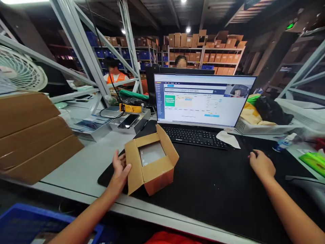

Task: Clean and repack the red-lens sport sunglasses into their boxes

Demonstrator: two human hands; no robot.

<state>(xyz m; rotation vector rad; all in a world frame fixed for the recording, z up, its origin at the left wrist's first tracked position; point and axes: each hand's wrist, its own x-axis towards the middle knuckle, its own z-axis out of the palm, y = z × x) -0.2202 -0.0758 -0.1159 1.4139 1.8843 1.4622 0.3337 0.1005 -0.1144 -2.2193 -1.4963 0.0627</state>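
Note:
My left hand point(120, 173) grips the left flap of an open cardboard box point(158, 181), thumb on the near side and fingers apart behind it. The box stands on a black desk mat point(203, 189), its flaps folded outward. Inside lies a pale grey-white box point(152, 154) with small print on its top. Further right, my right hand point(262, 166) rests curled over a dark computer mouse, mostly hidden under the palm. Between the hands and the monitor point(198, 101) lies a black keyboard point(195, 136). The monitor is lit with a web page.
Large folded cardboard point(33, 135) and a fan point(20, 67) stand left. A phone point(129, 121) lies on a box behind. At right are a white basket point(266, 128), a spray bottle point(284, 142) and a green packet point(313, 162). A blue crate point(25, 220) sits below. Two people are beyond.

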